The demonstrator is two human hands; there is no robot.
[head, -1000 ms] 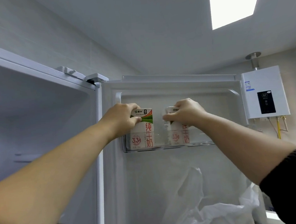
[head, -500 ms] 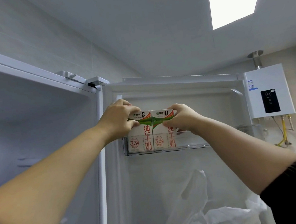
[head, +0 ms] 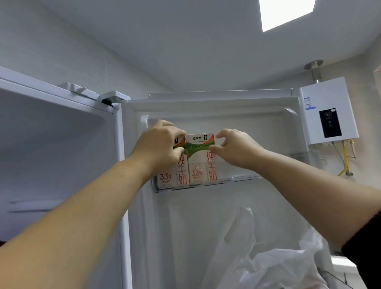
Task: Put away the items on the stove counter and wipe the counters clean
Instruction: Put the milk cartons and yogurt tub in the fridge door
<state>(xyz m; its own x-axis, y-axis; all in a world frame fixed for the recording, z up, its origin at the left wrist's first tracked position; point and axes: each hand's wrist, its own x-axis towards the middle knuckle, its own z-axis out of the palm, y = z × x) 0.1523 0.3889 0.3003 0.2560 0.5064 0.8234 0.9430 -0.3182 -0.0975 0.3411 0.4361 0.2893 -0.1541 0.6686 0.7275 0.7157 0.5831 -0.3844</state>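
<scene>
**Two milk cartons side by side in the fridge door shelf**

I see both hands reaching up to the top clear door shelf (head: pixel 232 179) of the open fridge door (head: pixel 212 210). My left hand (head: pixel 160 146) is wrapped round the top of the left milk carton (head: pixel 166 178), fingers curled over its front and covering most of its upper half. Just to the right of that hand stands the right milk carton (head: pixel 199 157), upright and touching the first one along its side. My right hand (head: pixel 236 149) holds this second carton at its upper right corner: the thumb lies on the green band on the front, and the fingers curl at the edge above it. Both cartons sit at the left end of the shelf, their bottoms behind its clear rail. Below my right hand hangs a white plastic bag (head: pixel 272 269). Well off to the right of that hand, a white water heater (head: pixel 328 112) is fixed to the wall.
</scene>
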